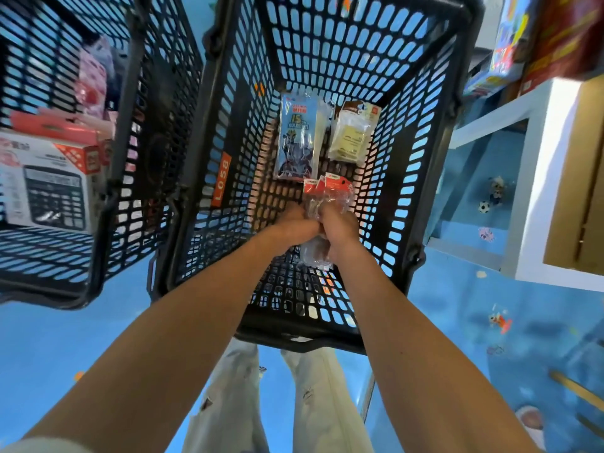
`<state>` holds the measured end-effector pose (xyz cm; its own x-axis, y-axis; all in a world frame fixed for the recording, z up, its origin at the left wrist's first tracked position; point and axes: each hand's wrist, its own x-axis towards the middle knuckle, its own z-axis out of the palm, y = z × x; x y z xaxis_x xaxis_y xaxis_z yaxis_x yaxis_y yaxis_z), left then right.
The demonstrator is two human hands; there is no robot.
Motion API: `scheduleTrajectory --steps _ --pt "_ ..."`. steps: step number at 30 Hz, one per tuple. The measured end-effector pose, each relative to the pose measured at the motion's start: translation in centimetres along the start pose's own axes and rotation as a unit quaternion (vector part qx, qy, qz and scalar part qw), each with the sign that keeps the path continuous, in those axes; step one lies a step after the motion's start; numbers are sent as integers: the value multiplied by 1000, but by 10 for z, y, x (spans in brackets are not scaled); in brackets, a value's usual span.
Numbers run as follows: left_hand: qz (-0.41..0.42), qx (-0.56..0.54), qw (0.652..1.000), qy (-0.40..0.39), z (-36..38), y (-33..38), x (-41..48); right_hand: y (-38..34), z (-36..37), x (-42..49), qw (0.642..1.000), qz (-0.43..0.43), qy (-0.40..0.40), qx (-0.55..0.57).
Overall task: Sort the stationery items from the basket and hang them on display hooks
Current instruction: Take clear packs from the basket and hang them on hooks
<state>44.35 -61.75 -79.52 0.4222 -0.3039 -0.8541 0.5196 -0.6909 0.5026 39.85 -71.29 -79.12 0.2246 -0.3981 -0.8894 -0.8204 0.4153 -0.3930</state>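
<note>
A black mesh basket (pixel 421 135) stands on the blue floor in front of me. Both my hands reach into it. My left hand (pixel 292 223) and my right hand (pixel 340 228) together grip a bunch of clear packets with red header cards (pixel 327 191). On the basket's bottom, beyond the bunch, lie a blue 15 cm ruler set packet (pixel 295 138) and a pale yellow packet (pixel 353 135) side by side. No display hooks are in view.
A second black basket (pixel 108 223) on the left holds a boxed calculator (pixel 49 184) and pink and red packages. A white shelf unit (pixel 539 158) with boxed goods stands at the right. My legs are below the basket.
</note>
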Motion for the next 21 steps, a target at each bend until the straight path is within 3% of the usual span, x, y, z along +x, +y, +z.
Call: scheduleTrajectory --steps 8,14,21 --pt "48 -132 990 24 -26 41 -57 -45 -13 -56 993 -31 -99 57" --pt "52 -164 985 5 -58 50 -106 -69 -26 -104 973 -80 -214 16" --pt "61 -230 971 12 -87 29 -176 -75 -21 -172 952 -108 -284 -27"
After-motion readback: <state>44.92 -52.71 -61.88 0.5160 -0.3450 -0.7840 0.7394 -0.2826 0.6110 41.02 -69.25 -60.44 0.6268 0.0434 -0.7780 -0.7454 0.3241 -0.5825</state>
